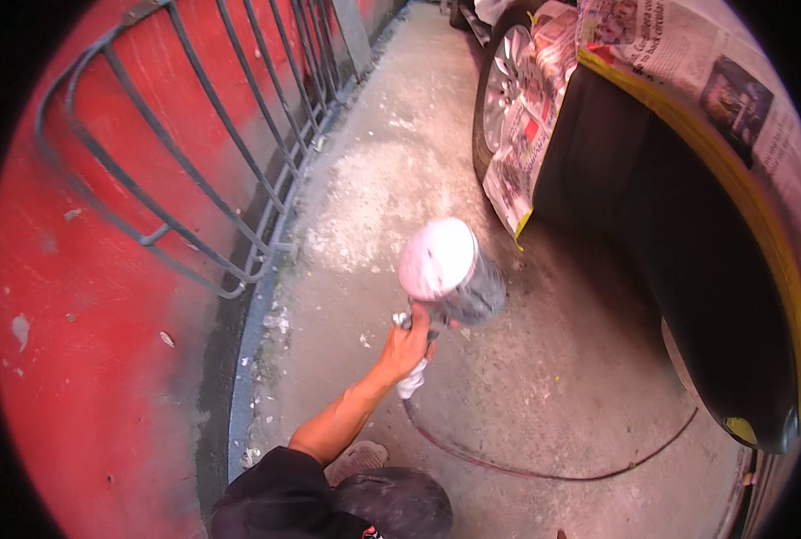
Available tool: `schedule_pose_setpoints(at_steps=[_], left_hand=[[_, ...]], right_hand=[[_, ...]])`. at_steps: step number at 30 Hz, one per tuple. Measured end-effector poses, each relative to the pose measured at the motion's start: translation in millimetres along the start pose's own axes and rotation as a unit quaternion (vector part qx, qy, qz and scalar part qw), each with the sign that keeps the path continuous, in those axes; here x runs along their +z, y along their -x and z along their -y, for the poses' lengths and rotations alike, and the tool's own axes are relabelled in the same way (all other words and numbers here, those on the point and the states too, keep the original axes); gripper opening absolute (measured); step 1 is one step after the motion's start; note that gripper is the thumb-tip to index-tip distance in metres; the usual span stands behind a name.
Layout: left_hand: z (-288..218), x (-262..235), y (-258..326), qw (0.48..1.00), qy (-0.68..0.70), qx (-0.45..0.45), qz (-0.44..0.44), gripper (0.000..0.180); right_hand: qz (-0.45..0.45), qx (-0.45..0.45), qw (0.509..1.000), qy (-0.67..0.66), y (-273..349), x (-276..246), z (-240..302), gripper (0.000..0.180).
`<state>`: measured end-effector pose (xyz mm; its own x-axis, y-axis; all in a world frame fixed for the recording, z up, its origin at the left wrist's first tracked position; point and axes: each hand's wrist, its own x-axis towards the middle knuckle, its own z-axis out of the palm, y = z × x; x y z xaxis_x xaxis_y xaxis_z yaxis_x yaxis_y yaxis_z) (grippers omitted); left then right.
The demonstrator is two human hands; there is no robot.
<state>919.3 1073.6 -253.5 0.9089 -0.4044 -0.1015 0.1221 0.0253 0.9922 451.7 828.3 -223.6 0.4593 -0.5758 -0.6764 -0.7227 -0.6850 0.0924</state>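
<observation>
My left hand [406, 347] reaches in from the lower left, its fingers wrapped round the handle of a spray gun. On top of the gun sits a cup with a round white lid [438, 259] and a grey, smeared side [483, 292]; it is blurred by motion. White cloth or paper [411, 383] is wound about the handle. From below the handle a thin dark hose [508, 469] curves over the floor to the right. The gun is apart from the dark car body panel [634, 180] on the right. My right hand does not show.
Newspaper [661, 54] and yellow masking tape [733, 166] edge the dark panel. Behind it stands a car wheel [505, 85], partly papered. A grey metal grille [185, 148] projects along the red wall [86, 359] at left. My shoe [357, 460] rests on the concrete floor [364, 198].
</observation>
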Motion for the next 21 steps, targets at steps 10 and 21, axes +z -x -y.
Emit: schedule_pose_setpoints(at_steps=[10, 21], left_hand=[[-140, 30, -28, 0.972, 0.167, 0.167, -0.003, 0.086], [-201, 74, -24, 0.969, 0.144, 0.192, 0.051, 0.091]], right_hand=[[-0.115, 0.007, 0.955, -0.273, 66, 15, 3, 0.052], [-0.117, -0.021, 0.951, -0.284, 85, 6, -5, 0.059]])
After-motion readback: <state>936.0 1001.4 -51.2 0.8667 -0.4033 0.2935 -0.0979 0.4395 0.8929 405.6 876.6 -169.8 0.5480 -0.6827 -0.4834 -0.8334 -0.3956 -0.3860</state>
